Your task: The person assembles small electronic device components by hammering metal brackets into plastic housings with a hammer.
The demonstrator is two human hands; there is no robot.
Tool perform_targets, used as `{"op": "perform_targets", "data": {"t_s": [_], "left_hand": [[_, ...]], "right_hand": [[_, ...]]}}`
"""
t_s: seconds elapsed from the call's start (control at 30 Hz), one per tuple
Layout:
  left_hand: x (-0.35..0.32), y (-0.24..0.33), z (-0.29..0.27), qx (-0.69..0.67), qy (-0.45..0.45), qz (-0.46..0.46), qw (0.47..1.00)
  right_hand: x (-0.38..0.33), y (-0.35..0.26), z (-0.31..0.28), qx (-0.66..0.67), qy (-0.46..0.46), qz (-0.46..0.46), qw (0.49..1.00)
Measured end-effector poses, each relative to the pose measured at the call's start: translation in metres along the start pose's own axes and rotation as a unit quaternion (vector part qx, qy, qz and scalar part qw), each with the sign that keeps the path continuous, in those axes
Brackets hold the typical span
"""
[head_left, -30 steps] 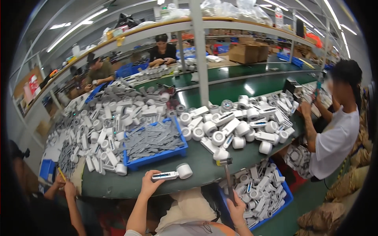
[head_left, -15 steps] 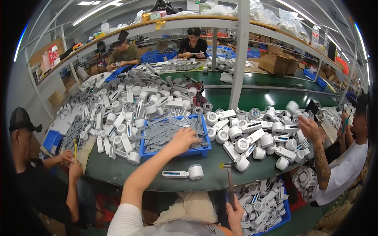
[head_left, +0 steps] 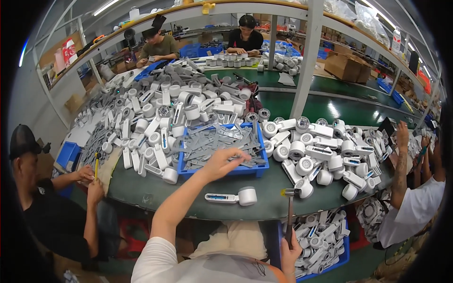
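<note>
My left hand (head_left: 225,163) hovers over the near side of a blue tray (head_left: 222,175) heaped with flat grey plastic strips (head_left: 207,139). Its fingers reach rightward, slightly apart, and blur at the tips; I make out nothing held in them. My right hand (head_left: 290,250) is closed round the handle of a hammer (head_left: 290,207), whose head points up, with a yellowish face on its left. On the green worktop in front of me lies one white handheld fan housing (head_left: 246,196), its handle with a blue strip turned left.
Piles of white fan housings (head_left: 325,155) lie right of the tray, with a bigger heap (head_left: 155,127) at left. Below the table edge stands a blue crate (head_left: 348,250) full of housings. A metal post (head_left: 307,61) rises behind. Co-workers sit left, right and across; the left person holds a yellow hammer (head_left: 97,165).
My view has shifted, so the bench appears further right and higher. Relative to the tray, my left hand has drawn back a little toward me. The right hand still holds the hammer upright.
</note>
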State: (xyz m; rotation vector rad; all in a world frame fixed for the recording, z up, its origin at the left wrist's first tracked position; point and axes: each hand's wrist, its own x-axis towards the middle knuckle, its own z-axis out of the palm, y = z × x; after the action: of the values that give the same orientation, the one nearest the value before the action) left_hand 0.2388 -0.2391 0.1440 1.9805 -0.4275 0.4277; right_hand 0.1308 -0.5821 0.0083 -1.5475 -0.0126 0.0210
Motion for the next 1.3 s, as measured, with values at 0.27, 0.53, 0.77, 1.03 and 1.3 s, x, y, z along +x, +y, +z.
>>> {"op": "perform_targets", "data": {"t_s": [0.27,0.53,0.77,1.03,1.3], "left_hand": [[-0.12,-0.01,0.008,0.289,0.078,-0.077,0.951],[-0.148,-0.056,-0.014,0.077,0.012,-0.228,0.971],[-0.146,-0.061,-0.026,-0.027,-0.078,-0.244,0.966],[-0.128,-0.032,-0.018,0.189,-0.137,-0.149,0.961],[-0.129,0.014,0.019,0.316,-0.016,-0.158,0.935]], "right_hand": [[0.0,0.002,0.007,-0.025,-0.054,0.012,0.998],[-0.002,0.007,0.017,-0.039,-0.075,0.001,0.996],[-0.006,0.001,0.02,-0.036,-0.062,0.007,0.997],[-0.005,0.026,0.012,-0.07,-0.063,-0.041,0.995],[-0.01,0.023,0.019,-0.082,-0.084,-0.058,0.991]]}}
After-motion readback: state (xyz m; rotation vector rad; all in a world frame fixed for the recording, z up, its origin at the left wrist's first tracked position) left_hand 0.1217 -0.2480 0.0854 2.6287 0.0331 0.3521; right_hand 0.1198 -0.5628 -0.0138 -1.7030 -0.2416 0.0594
